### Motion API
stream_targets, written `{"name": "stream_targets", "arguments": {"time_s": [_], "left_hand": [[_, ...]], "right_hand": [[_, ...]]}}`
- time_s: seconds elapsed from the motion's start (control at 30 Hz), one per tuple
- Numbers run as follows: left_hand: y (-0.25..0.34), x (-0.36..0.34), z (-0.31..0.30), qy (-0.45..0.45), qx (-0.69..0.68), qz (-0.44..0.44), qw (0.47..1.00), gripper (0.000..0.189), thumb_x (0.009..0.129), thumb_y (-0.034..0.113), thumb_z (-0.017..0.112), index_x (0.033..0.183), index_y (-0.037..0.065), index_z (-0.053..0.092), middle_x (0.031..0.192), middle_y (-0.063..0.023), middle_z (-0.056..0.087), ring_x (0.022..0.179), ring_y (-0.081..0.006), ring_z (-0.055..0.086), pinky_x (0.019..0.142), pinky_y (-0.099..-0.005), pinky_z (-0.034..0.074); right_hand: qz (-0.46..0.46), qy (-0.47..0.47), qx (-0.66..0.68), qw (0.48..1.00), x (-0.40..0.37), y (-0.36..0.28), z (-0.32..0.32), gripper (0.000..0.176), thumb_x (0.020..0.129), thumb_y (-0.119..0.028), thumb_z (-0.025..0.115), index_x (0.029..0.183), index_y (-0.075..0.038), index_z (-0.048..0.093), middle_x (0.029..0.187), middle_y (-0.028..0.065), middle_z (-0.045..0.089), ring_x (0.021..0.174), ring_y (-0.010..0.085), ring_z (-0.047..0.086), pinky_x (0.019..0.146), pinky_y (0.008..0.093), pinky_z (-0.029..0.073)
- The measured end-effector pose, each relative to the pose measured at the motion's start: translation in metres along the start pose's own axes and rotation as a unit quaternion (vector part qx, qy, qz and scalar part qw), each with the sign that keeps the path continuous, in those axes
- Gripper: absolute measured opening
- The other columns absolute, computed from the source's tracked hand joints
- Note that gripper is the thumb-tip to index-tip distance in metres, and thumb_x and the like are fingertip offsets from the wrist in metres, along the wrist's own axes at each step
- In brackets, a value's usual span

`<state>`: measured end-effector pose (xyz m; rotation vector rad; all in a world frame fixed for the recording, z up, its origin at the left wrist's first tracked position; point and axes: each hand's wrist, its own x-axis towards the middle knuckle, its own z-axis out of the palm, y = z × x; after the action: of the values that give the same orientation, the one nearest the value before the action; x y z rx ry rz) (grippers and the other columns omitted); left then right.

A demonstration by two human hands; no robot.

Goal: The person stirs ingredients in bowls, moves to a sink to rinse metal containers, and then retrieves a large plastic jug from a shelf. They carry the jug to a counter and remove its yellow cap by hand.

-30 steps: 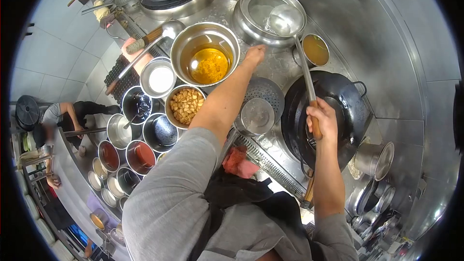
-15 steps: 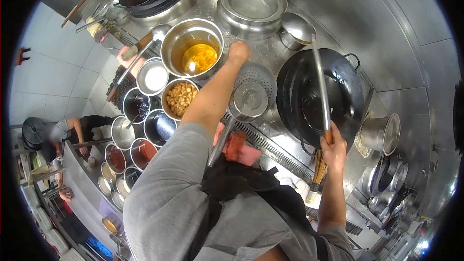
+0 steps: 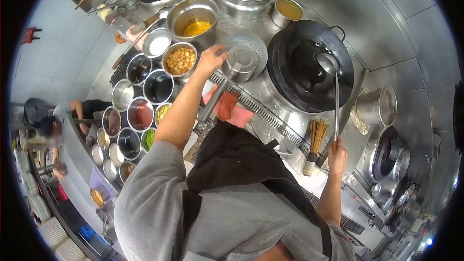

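Note:
My right hand (image 3: 337,157) is wrapped round the wooden handle end of a long metal ladle (image 3: 337,96). The ladle's bowl rests inside a black wok (image 3: 311,84), near its far right wall; a little dark liquid glistens at the wok's bottom. My left hand (image 3: 211,59) hovers just left of a perforated metal strainer (image 3: 260,50), its fingers loosely bent and apart, with nothing seen in them. A smaller round metal vessel (image 3: 240,63) overlaps the strainer, and a thick handle (image 3: 212,102) runs from it toward me.
A pot of yellow oil (image 3: 197,28), a bowl of fried cubes (image 3: 180,61) and several sauce pots stand left. Behind the wok is a pot of brownish liquid (image 3: 288,9). A bamboo brush (image 3: 315,137) lies near the front edge. A co-worker's arm (image 3: 77,108) shows far left.
The ladle's bowl has moved from above the small back pot into the wok. My left hand has drawn back toward me, from beside the oil pot to beside the strainer, its fist loosening.

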<state>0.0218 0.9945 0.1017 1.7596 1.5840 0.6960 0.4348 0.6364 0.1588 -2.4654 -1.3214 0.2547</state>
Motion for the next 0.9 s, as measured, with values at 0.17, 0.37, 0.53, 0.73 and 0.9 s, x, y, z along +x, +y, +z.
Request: {"name": "stream_targets", "arguments": {"time_s": [0.17,0.37,0.53,0.73,0.9], "left_hand": [[-0.027,-0.091,-0.012,-0.026,-0.028,-0.004,0.999,0.038,0.082,0.024,0.064,0.116,0.006,0.063,0.105,-0.0139,0.068,0.097,-0.0211,0.065,0.086,-0.0323,0.05],[-0.054,-0.223,-0.018,-0.003,-0.052,-0.095,0.994,0.032,0.081,0.022,0.066,0.109,0.006,0.066,0.095,-0.0128,0.07,0.088,-0.0195,0.066,0.081,-0.0332,0.051],[-0.123,-0.332,0.002,0.063,-0.037,-0.156,0.985,0.03,0.077,0.018,0.058,0.104,0.012,0.069,0.094,-0.0164,0.069,0.086,-0.0317,0.066,0.081,-0.0391,0.052],[-0.215,-0.444,0.053,-0.192,0.094,-0.342,0.915,0.054,0.085,0.047,0.049,0.103,-0.001,0.067,0.106,-0.0246,0.064,0.104,-0.0392,0.06,0.091,-0.046,0.046],[-0.255,-0.523,0.085,-0.213,0.018,-0.434,0.875,0.06,0.094,0.049,0.034,0.118,0.001,0.06,0.127,-0.0224,0.055,0.115,-0.0383,0.054,0.099,-0.0428,0.042]], "right_hand": [[-0.055,-0.015,-0.034,0.998,-0.009,0.042,0.017,0.046,0.08,-0.004,0.059,0.125,0.002,0.052,0.095,0.0265,0.063,0.086,0.0415,0.062,0.073,0.0459,0.049],[-0.076,-0.04,-0.047,0.995,-0.01,0.04,0.025,0.051,0.078,-0.003,0.061,0.128,0.0,0.05,0.095,0.0258,0.064,0.083,0.0408,0.063,0.073,0.0452,0.05],[-0.126,-0.055,-0.001,0.991,-0.011,0.05,0.042,0.053,0.078,-0.002,0.061,0.129,0.001,0.05,0.091,0.0216,0.066,0.079,0.034,0.064,0.072,0.043,0.049],[-0.147,-0.02,-0.003,0.989,0.01,0.058,0.049,0.048,0.082,-0.007,0.056,0.129,-0.001,0.051,0.098,0.0216,0.064,0.091,0.0346,0.063,0.08,0.0435,0.048],[-0.27,0.069,-0.017,0.96,0.022,0.012,0.053,0.044,0.083,-0.003,0.057,0.126,0.0,0.053,0.109,0.0187,0.059,0.099,0.0311,0.06,0.083,0.0373,0.049]]}}
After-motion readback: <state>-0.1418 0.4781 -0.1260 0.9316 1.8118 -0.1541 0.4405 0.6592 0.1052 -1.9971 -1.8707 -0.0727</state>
